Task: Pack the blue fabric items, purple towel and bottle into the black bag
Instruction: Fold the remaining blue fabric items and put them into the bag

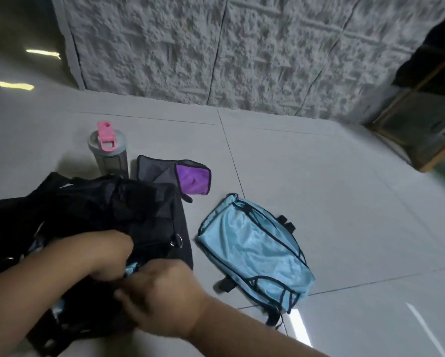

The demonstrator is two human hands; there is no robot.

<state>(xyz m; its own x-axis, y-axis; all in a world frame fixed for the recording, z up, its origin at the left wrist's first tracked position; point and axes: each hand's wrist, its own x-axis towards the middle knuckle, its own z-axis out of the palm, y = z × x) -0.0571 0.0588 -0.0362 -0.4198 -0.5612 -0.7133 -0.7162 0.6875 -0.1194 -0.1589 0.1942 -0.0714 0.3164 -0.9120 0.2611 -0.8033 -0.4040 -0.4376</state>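
The black bag (118,212) lies open on the floor at lower left. My left hand (105,253) reaches into its opening, fingers hidden inside. My right hand (162,292) sits at the bag's near edge, fingers curled on the black fabric, with a scrap of a blue fabric item (132,267) showing between the two hands. A second light blue fabric item (252,248) with dark trim lies flat on the floor to the right. Behind the bag stand the grey bottle (109,153) with a pink lid and the folded purple towel (193,180) with a grey side.
The floor is pale glossy tile (345,189). A rough textured grey wall (242,52) runs across the back. A wooden-framed glass piece (422,124) leans at the far right.
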